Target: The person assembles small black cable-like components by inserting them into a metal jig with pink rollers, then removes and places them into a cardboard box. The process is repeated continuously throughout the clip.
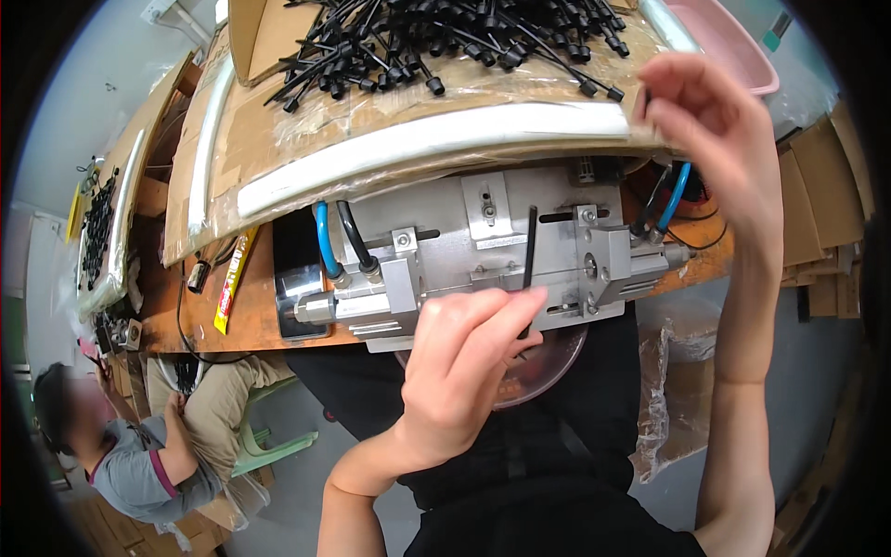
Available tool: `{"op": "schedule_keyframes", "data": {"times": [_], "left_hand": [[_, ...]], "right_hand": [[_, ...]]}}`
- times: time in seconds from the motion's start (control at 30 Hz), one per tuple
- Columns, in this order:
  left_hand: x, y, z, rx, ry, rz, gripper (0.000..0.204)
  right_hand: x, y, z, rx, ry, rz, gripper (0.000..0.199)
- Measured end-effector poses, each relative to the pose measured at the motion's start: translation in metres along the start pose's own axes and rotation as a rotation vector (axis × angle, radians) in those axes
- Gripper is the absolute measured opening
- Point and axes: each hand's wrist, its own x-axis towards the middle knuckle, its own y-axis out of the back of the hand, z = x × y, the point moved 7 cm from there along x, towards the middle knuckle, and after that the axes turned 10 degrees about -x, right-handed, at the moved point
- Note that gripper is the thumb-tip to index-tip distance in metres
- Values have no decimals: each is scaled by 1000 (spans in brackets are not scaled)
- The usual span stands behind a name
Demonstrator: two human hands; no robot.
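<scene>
**Black rod seated in metal fixture, near tabletop edge**

Left hand [464, 371] pinched on black rod [530, 260], upright in metal fixture [483, 251]. Right hand [715, 121] closed on small black piece, over cardboard tray [371, 139] corner. Advised: kept straight. Tight between air hoses [339, 241]; open room only past near edge.

Black cable ties [445, 37], pink basin [733, 42], blue hose [322, 241], grey metal fixture [483, 251]
</scene>
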Motion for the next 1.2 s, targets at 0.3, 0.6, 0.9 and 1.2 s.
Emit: {"op": "schedule_keyframes", "data": {"times": [0.3,0.6,0.9,1.2], "left_hand": [[-18,-9,7,197,-97,-53,62],[-26,-8,10,200,-112,-84,50],[-24,0,14,-125,3,-217,54],[-50,-19,7,86,173,-161,64]], "right_hand": [[-47,-69,-25,772,-364,-139,10],[-52,-77,-27,835,-461,-222,9],[-45,-64,-36,682,-382,-392,8],[-58,-81,-33,390,-262,-365,20]]}}
